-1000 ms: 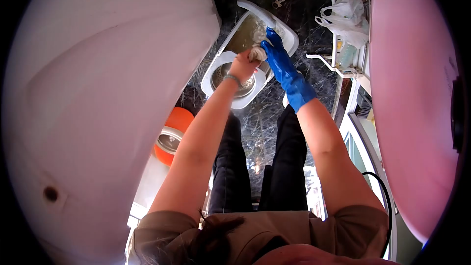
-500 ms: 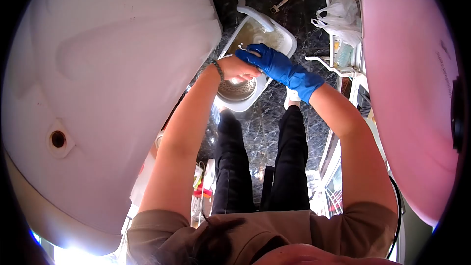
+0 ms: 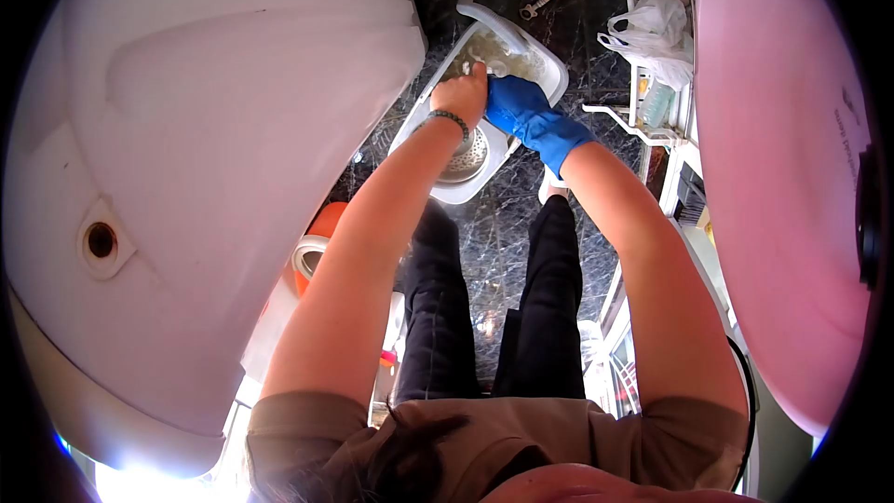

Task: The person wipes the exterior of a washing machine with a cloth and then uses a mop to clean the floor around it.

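Note:
My left hand (image 3: 462,94) is bare, with a dark beaded bracelet at the wrist, its fingers curled closed over a white bucket (image 3: 557,84). Right beside it, touching or nearly so, my right hand (image 3: 518,108) wears a blue rubber glove and is bent closed, knuckles up. What either hand grips is hidden beneath the fingers. Cloudy water lies in the bucket's far part. At its near end sits a perforated metal basket (image 3: 464,166), partly covered by my left wrist. A pale hose (image 3: 492,24) hangs over the far edge into the bucket.
A large white rounded surface (image 3: 233,130) fills the left side, a pink one (image 3: 773,177) the right. A white rack (image 3: 643,130) with plastic bags (image 3: 652,26) stands at far right. An orange container (image 3: 328,221) shows beside my left forearm. The floor (image 3: 494,261) is dark marble-patterned.
My left hand has moved up and away from under the glove and now sits beside it as a fist. The gloved fingers, earlier stretched leftward, are now curled down.

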Available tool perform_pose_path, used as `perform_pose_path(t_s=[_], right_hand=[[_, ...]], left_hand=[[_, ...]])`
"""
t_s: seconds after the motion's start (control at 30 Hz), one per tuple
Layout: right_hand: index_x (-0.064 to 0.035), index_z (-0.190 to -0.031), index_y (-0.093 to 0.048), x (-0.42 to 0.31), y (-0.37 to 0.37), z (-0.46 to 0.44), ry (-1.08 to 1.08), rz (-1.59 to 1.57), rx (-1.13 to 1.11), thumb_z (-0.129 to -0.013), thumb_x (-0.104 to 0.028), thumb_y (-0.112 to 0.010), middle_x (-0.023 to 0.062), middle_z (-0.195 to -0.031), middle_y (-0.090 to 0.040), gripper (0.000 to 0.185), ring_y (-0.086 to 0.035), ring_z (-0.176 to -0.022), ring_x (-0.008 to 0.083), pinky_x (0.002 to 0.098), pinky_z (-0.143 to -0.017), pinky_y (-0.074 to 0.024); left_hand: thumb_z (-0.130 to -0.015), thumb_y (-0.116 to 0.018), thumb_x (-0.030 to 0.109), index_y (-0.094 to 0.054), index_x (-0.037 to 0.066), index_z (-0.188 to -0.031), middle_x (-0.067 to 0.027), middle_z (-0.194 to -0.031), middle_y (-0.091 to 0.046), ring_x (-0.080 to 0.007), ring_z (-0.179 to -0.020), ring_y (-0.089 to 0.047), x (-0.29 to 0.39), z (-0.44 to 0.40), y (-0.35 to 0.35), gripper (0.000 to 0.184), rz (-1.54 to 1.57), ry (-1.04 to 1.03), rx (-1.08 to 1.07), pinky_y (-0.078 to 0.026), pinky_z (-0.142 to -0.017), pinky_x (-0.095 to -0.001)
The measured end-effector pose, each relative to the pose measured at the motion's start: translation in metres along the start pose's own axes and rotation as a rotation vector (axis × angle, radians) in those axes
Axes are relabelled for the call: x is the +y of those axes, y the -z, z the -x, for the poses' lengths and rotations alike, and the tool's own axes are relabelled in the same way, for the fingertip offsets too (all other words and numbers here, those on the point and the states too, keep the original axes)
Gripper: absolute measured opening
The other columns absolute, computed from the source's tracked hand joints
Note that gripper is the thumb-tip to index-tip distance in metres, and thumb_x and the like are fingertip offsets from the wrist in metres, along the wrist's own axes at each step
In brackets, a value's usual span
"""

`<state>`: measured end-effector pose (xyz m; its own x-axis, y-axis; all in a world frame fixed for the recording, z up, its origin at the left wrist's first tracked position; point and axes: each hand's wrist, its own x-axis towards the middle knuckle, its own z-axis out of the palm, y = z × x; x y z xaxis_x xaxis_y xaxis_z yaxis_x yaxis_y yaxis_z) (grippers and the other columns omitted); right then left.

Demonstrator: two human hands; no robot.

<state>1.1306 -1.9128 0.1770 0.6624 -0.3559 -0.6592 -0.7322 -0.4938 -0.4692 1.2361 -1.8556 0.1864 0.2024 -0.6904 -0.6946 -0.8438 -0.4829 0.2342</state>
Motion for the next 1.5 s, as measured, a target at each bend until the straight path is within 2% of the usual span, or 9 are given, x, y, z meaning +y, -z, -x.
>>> perform_pose_path(t_s=[0.23, 0.7, 0.87, 1.03, 1.1, 1.23, 1.3, 1.4, 1.5], right_hand=[[-0.0073, -0.097, -0.063, 0.002, -0.035, 0.014, -0.044, -0.577, 0.125, -0.084, -0.026, -0.054, 0.0174, -0.092, -0.065, 0.024, -0.061, -0.091, 0.0359, 0.0411, -0.073, -0.0491], [-0.0141, -0.084, -0.057, -0.033, 0.022, 0.104, -0.330, -1.950, -0.335, -0.083, -0.017, -0.065, -0.0062, -0.059, -0.042, 0.009, -0.036, -0.044, 0.0024, 0.0185, -0.039, -0.0274], [-0.0030, -0.105, -0.055, 0.011, 0.003, 0.072, 0.119, -1.999, -0.297, -0.084, -0.017, -0.066, -0.0017, -0.069, -0.052, 0.027, -0.047, -0.054, 0.0061, 0.0202, -0.049, -0.0390], [-0.0031, -0.130, -0.047, 0.056, -0.072, 0.009, -0.284, -0.864, 0.468, -0.085, -0.040, -0.063, 0.0136, -0.121, -0.056, 0.061, -0.055, -0.110, 0.0228, 0.0349, -0.095, -0.0435], [-0.0063, -0.133, -0.045, 0.015, -0.021, 0.053, -0.249, -1.763, 0.145, -0.088, -0.047, -0.058, 0.0121, -0.127, -0.052, 0.062, -0.052, -0.114, 0.0232, 0.0377, -0.097, -0.0417], [-0.0082, -0.130, -0.046, 0.000, -0.035, 0.074, 0.032, -1.812, 0.078, -0.094, -0.031, -0.053, 0.0075, -0.119, -0.055, 0.043, -0.055, -0.105, 0.0158, 0.0310, -0.090, -0.0457], [-0.0076, -0.127, -0.048, -0.025, -0.004, 0.096, -0.060, -1.849, 0.062, -0.094, -0.024, -0.055, 0.0069, -0.115, -0.057, 0.038, -0.057, -0.101, 0.0149, 0.0284, -0.088, -0.0467], [-0.0082, -0.125, -0.050, -0.037, 0.013, 0.111, -0.075, -1.827, 0.278, -0.092, -0.022, -0.057, 0.0024, -0.105, -0.060, 0.036, -0.060, -0.090, 0.0134, 0.0275, -0.080, -0.0496], [-0.0111, -0.125, -0.050, -0.027, 0.004, 0.116, -0.080, -2.082, 0.374, -0.092, -0.019, -0.057, 0.0011, -0.101, -0.059, 0.035, -0.059, -0.089, 0.0123, 0.0270, -0.074, -0.0505]], left_hand=[[-0.084, -0.050, 0.018, -0.046, 0.010, -0.106, -0.0107, -0.067, -0.064, -0.0274, -0.065, -0.066, -0.013, 0.003, 0.011, 0.024, -0.186, -0.464, 0.121, -0.050, -0.052, -0.0402], [-0.072, -0.067, 0.018, -0.051, 0.011, -0.089, -0.0069, -0.073, -0.059, -0.0248, -0.064, -0.062, -0.010, 0.029, 0.046, 0.024, -0.037, -1.059, 0.441, -0.049, -0.052, -0.0376], [-0.075, -0.063, 0.010, -0.045, 0.005, -0.100, -0.0190, -0.085, -0.060, -0.0412, -0.077, -0.059, -0.012, 0.057, 0.050, 0.032, 0.392, -0.181, 0.567, -0.048, -0.068, -0.0463], [-0.078, -0.069, 0.027, -0.034, -0.003, -0.120, -0.0152, -0.092, -0.059, -0.0291, -0.086, -0.060, -0.006, 0.084, 0.028, 0.062, 0.985, 0.414, 0.041, -0.048, -0.081, -0.0374], [-0.078, -0.074, 0.022, -0.033, 0.000, -0.107, -0.0138, -0.080, -0.056, -0.0176, -0.058, -0.056, 0.008, 0.100, 0.015, 0.054, 1.141, 0.340, 0.149, -0.047, -0.050, -0.0326], [-0.084, -0.068, 0.023, -0.025, 0.005, -0.110, -0.0125, -0.083, -0.054, -0.0168, -0.059, -0.055, 0.006, 0.115, -0.040, 0.054, 1.043, -0.166, 0.209, -0.044, -0.042, -0.0281], [-0.087, -0.064, 0.024, -0.024, 0.006, -0.110, -0.0128, -0.087, -0.052, -0.0182, -0.063, -0.056, 0.037, 0.150, 0.012, 0.050, 1.287, 0.101, 0.026, -0.043, -0.040, -0.0276], [-0.092, -0.055, 0.022, -0.042, 0.001, -0.105, -0.0114, -0.095, -0.047, -0.0192, -0.077, -0.056, 0.006, 0.130, -0.040, 0.028, 0.908, -0.106, 0.499, -0.047, -0.059, -0.0297], [-0.091, -0.052, 0.013, -0.055, -0.002, -0.107, -0.0095, -0.096, -0.057, -0.0164, -0.084, -0.055, 0.041, 0.195, 0.078, 0.022, 1.475, 0.139, 0.623, -0.044, -0.076, -0.0294]])
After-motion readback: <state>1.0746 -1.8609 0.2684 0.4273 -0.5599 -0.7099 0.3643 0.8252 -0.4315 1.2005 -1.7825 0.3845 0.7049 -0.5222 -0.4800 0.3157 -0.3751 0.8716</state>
